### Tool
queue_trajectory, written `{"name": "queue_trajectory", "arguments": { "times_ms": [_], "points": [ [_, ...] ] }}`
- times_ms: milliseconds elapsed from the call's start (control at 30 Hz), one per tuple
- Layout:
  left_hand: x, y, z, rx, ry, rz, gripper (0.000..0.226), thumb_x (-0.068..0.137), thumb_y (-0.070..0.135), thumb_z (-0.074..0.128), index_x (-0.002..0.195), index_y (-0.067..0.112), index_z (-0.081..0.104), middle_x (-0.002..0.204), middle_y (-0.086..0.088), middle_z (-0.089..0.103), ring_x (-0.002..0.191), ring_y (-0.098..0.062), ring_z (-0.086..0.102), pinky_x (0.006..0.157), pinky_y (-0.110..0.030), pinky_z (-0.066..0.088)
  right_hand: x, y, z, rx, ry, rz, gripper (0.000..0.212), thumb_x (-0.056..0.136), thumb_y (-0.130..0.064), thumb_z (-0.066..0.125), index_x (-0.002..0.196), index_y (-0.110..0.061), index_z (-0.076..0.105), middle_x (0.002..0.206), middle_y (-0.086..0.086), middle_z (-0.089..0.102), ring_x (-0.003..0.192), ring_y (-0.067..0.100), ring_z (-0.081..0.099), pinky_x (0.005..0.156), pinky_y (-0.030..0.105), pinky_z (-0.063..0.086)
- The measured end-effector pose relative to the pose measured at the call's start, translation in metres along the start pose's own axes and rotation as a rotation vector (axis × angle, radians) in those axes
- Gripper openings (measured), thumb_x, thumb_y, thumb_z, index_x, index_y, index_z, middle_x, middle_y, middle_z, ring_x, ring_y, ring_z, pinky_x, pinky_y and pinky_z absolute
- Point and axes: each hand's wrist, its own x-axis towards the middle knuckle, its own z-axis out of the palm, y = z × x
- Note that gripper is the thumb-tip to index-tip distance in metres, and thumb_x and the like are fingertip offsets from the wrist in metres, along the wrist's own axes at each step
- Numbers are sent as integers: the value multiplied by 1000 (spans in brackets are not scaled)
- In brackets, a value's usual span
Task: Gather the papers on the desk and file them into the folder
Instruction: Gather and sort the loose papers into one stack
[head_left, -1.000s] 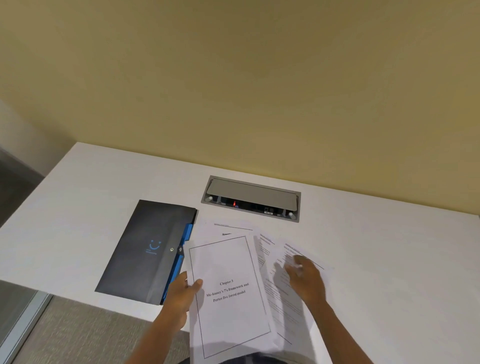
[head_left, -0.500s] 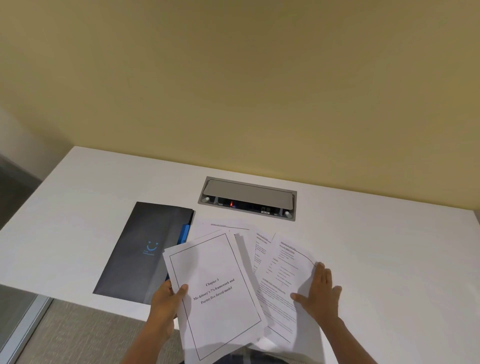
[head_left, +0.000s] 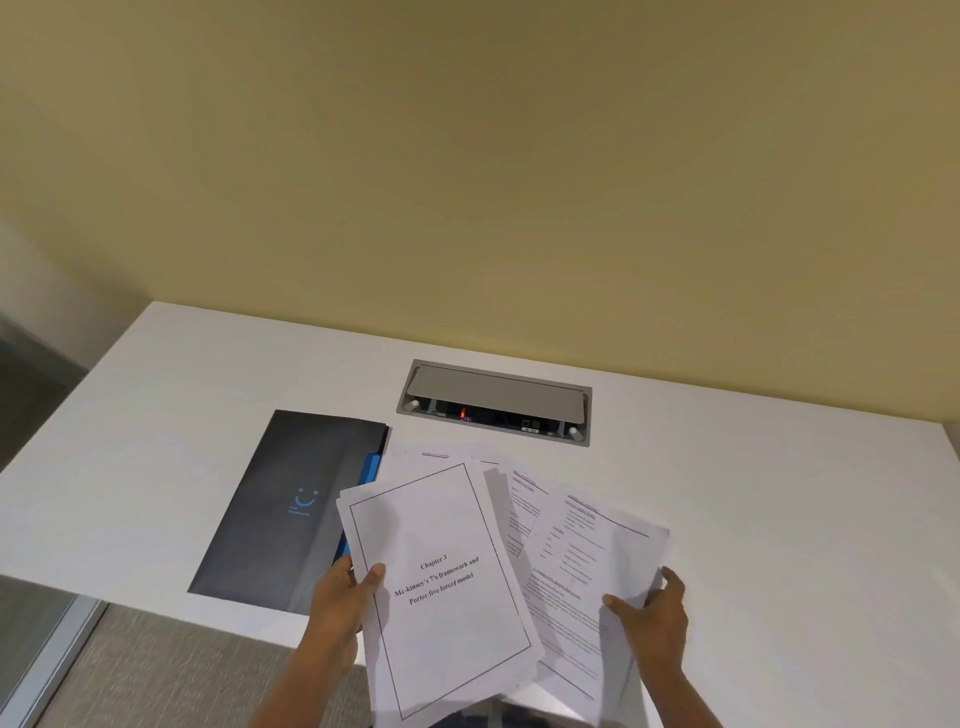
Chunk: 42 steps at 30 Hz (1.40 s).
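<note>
While the dark grey folder lay shut, I judged gathering unfinished. My left hand pinched the white printed sheets; my right hand gripped others.

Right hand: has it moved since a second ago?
Yes. The right hand has slid rightward and toward the person, away from the desk's power box, to the right edge of the papers.

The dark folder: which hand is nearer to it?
Left. The left hand grips the title page right at the dark folder's near right edge; the right hand holds sheets far to its right.
</note>
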Motion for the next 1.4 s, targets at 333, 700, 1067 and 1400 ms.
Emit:
{"name": "queue_trajectory", "arguments": {
  "times_ms": [333, 700, 1067, 1400],
  "points": [
    [3, 14, -2, -54, -115, 8, 21, 101, 12, 64, 118, 22, 72, 109, -6, 83, 99, -32, 80, 88, -54, 63, -2, -22, -38, 177, 38, -196, 11, 97, -22, 70, 88, -18, 72, 87, 5, 76, 82, 30, 71, 60, 29, 49],
    [-2, 24, 2, -30, -247, -23, 23, 101, 10, 64, 121, 15, 73, 116, -8, 81, 103, -27, 79, 90, -47, 62, -53, -84, -19, 379, -454, -296, 19, 105, -25, 64, 111, -32, 81, 112, -10, 83, 105, 7, 77, 92, 30, 56],
    [-18, 22, -2, 109, -295, -91, 23, 102, 20, 64, 125, 20, 68, 117, -7, 80, 114, -33, 73, 106, -60, 52, -88, -97, 33, 361, -868, -239, 28, 99, -28, 70, 126, -24, 77, 124, 8, 79, 115, 31, 76, 100, 58, 60],
    [-20, -2, -24, 33, -132, -42, 25, 101, 11, 63, 123, 20, 72, 110, -6, 83, 105, -34, 77, 94, -59, 60, -44, -118, 29, -327, -269, -411, 59, 98, -41, 70, 147, -12, 54, 152, 11, 55, 138, 31, 56, 112, 46, 49]
  ]
}}
